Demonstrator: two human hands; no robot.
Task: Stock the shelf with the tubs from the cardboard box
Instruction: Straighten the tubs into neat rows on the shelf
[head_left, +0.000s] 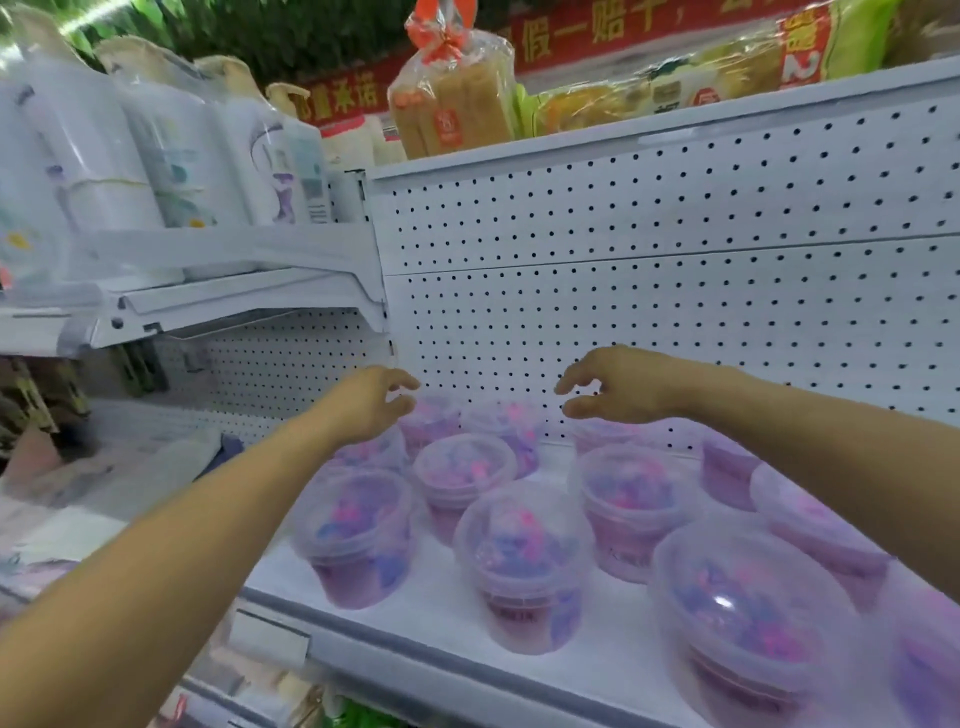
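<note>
While both bare arms are reaching forward over the white shelf (441, 613), the left hand (371, 402) is hovering above the back-left tubs (524, 566) with its fingers (402, 382) loosely spread and slightly curled, holding nothing; the right hand (618, 384) is hanging level with it, a little apart, its fingers likewise relaxed and part-open, thumb below, gripping nothing. Neither hand is touching a tub, as far as the view is showing. Clear plastic tubs with domed lids and pink, purple and blue contents are standing upright on the shelf in rough rows: several at the back against the perforated back panel (649, 249), more in the middle, and the largest-looking ones at the front right near the shelf edge, partly hidden under the right forearm. Tubs in a row are sitting close beside each other, some nearly touching. A blank price-label holder (270, 636) is sitting on the shelf's front rail. Upper left, wrapped white packs (171, 156) are standing on a neighbouring shelf (234, 291); on top of the unit, bagged sliced bread (457, 104) is standing beside other wrapped goods, with a red banner (623, 31) behind. Motion blur is softening the lower-left corner, so items there cannot be told
</note>
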